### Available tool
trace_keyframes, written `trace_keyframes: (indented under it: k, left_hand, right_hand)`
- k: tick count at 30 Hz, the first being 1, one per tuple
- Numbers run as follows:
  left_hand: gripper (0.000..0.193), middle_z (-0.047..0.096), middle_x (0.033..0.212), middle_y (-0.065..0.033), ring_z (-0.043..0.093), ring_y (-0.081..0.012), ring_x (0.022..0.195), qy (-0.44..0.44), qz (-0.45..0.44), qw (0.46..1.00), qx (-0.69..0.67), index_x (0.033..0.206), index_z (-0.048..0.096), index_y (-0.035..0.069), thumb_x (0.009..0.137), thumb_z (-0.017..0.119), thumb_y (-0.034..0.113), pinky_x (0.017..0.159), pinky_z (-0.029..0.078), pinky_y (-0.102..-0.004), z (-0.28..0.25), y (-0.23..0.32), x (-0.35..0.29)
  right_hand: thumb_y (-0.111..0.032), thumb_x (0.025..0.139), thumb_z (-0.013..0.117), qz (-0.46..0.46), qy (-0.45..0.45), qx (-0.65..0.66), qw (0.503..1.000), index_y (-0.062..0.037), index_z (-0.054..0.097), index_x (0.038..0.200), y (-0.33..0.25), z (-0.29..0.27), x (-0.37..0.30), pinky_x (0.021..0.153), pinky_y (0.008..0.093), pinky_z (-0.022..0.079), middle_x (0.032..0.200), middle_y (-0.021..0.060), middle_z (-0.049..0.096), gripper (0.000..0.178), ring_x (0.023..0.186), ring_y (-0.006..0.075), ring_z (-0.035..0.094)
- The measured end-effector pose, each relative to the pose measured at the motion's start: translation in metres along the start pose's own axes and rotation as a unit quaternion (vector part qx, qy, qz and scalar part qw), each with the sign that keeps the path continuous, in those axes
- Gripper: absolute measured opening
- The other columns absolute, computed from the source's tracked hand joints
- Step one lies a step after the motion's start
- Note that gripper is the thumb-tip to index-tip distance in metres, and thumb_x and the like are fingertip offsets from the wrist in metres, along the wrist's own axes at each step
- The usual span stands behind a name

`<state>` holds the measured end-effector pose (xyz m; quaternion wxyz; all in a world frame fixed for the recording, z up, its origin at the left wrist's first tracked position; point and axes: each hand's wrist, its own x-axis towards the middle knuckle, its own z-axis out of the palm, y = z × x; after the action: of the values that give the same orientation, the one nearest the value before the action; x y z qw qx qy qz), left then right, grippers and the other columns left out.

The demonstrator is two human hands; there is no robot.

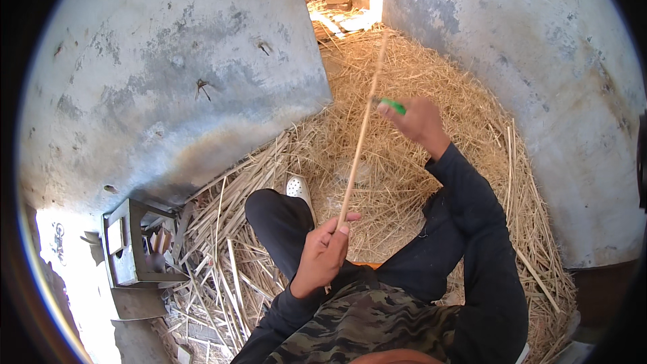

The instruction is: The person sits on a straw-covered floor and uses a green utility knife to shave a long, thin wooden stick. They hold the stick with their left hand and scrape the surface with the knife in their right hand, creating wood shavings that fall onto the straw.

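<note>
My left hand (322,257) is closed around the lower part of a long, thin bamboo strip (358,160), which slants up and away in front of me. The strip's far end is blurred. Farther out, my right hand (424,121) grips a small tool with a green handle (393,106), its thumb side toward the strip. A short dark tip of the tool meets or lies close to the strip; its exact kind is hard to make out. Below my left hand, a bit of the strip's near end shows by my wrist.
A thick bed of straw-coloured shavings (404,61) covers the floor ahead. Many split strips (222,243) lie at the left. Weathered walls (182,61) rise on both sides. A small wooden frame stand (138,246) sits at lower left; bricks (338,1) lie at the far opening.
</note>
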<state>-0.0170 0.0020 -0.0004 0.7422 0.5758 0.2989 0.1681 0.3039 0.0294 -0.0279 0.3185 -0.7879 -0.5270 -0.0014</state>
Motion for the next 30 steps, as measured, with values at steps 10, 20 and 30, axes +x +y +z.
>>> trace_keyframes:
  k: [10, 20, 30]
  left_hand:
    - [0.032, 0.032, 0.06, 0.0097, 0.027, 0.0001, 0.052, 0.035, 0.039, 0.995, 0.086, 0.13, 0.051, 0.0, 0.102, 0.045, 0.014, 0.047, 0.021, -0.0214, 0.001, 0.007, 0.017]
    - [0.031, 0.034, 0.068, 0.0099, 0.028, 0.0006, 0.058, -0.008, 0.023, 0.986, 0.164, 0.128, 0.053, 0.0, 0.1, 0.046, 0.01, 0.051, 0.022, -0.0201, 0.009, 0.004, -0.006]
    - [0.035, 0.037, 0.052, 0.0056, 0.032, -0.0034, 0.039, -0.054, -0.01, 0.985, -0.164, 0.129, 0.049, -0.001, 0.105, 0.038, 0.021, 0.044, 0.028, -0.0203, -0.015, 0.005, 0.017]
  right_hand:
    - [-0.074, 0.073, 0.061, -0.206, 0.008, 0.013, 0.978, -0.013, 0.054, 0.053, -0.033, 0.021, -0.035, 0.041, 0.0382, 0.039, 0.046, 0.0069, 0.049, 0.065, 0.041, 0.0267, 0.053]
    - [-0.083, 0.083, 0.033, 0.004, 0.006, -0.115, 0.993, -0.0187, 0.076, 0.082, 0.039, 0.012, 0.029, 0.039, 0.0357, 0.036, 0.042, 0.0021, 0.041, 0.078, 0.038, 0.0163, 0.044]
    - [-0.077, 0.074, 0.057, -0.194, -0.008, 0.049, 0.98, -0.0117, 0.062, 0.059, -0.044, 0.034, -0.049, 0.04, 0.0375, 0.038, 0.045, 0.0074, 0.049, 0.067, 0.039, 0.024, 0.051]
